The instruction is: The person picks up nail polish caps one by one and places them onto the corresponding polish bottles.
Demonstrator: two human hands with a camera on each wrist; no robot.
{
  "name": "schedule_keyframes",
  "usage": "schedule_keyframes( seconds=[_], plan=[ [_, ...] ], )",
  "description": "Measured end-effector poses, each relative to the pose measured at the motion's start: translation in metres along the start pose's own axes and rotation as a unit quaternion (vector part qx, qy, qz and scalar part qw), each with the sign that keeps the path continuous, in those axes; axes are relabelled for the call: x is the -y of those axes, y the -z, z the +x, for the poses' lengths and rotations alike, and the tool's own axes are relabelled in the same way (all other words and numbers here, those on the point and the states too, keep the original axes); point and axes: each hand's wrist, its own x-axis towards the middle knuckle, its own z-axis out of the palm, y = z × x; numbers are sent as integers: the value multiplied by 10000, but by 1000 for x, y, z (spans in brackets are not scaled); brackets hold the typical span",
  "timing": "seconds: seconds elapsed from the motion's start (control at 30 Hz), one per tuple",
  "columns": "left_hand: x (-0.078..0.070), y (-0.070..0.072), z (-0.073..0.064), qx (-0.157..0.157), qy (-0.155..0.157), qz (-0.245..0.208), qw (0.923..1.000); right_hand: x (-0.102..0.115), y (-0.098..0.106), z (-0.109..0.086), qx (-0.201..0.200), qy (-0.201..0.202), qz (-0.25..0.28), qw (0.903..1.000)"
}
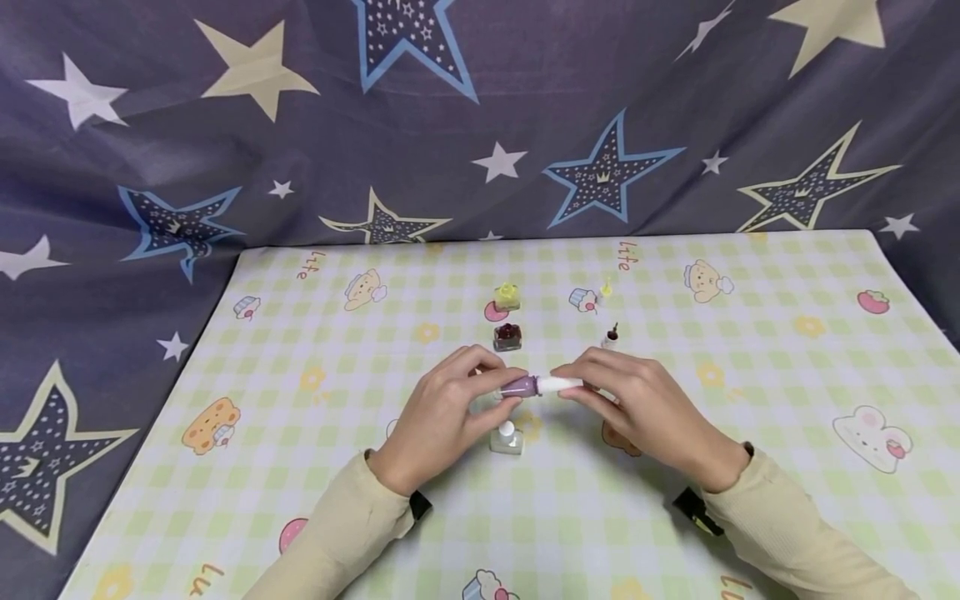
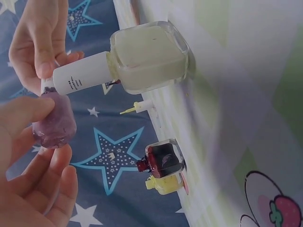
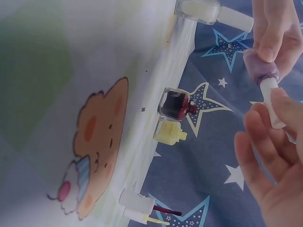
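Observation:
Between finger and thumb my left hand [image 1: 446,406] pinches a purple nail polish bottle [image 1: 519,387], held sideways above the table. My right hand [image 1: 647,402] pinches the bottle's white cap [image 1: 558,384], which sits at the bottle's neck. In the right wrist view the purple bottle [image 3: 261,67] and white cap [image 3: 271,101] are in line. Just below the hands stands a pale, whitish nail polish bottle [image 1: 507,441] with its white cap on. Beyond them stand a dark red bottle [image 1: 507,337] and a yellow bottle [image 1: 507,297], both uncapped.
Right of the uncapped bottles, a white cap with a dark red brush [image 1: 611,337] stands brush up. Farther back is a cap with a yellow brush [image 1: 607,290]. A checked cloth [image 1: 795,533] covers the table, and a star-patterned curtain [image 1: 450,158] hangs behind it.

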Motion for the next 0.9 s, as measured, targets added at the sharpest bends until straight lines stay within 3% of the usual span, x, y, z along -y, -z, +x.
schedule_keyframes(
  seconds=[0.37,0.63,0.73,0.9],
  plan=[
    [0,-1,1,-98,-72,1,9999,0,-4,1,276,-379,-15,9989],
    [-1,-1,1,-62,-111,67,9999,0,-5,0,494,-868,120,9949],
    [0,-1,1,-29,-88,39,9999,0,-4,-1,412,-803,130,9958],
    [1,-1,1,-32,-42,22,10000,0,-2,-1,101,-372,157,9991]
  ],
)
